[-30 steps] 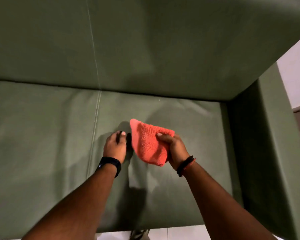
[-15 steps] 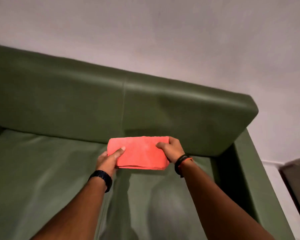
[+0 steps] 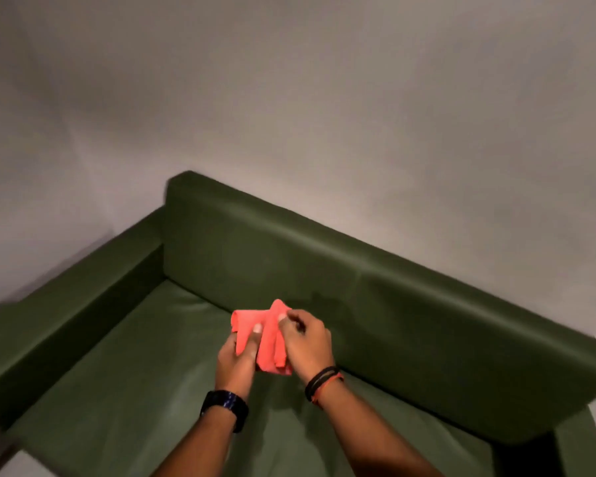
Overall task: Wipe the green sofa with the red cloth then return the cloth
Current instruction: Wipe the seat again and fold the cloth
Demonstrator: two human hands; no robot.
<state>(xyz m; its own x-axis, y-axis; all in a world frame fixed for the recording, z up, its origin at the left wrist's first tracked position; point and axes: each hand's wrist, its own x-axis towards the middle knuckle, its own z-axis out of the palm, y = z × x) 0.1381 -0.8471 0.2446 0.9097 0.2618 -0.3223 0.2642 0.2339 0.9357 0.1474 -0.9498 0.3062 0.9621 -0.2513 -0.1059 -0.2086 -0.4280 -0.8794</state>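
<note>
The red cloth (image 3: 267,339) is bunched up and held in the air above the seat of the green sofa (image 3: 124,380), in front of the backrest. My left hand (image 3: 236,364) grips its lower left side, thumb pressed on the fabric. My right hand (image 3: 307,342) pinches its right side and upper fold. Both hands meet on the cloth. The cloth does not touch the sofa.
The sofa's backrest (image 3: 375,294) runs diagonally from upper left to lower right. Its left armrest (image 3: 69,304) slopes down to the left, and the right armrest (image 3: 582,449) shows at the lower right corner. A plain grey wall (image 3: 324,115) fills the upper half.
The view has swung up and to the left, from the right end of the sofa to its left end. The cloth went from flat between both hands to bunched, with the hands closer together.
</note>
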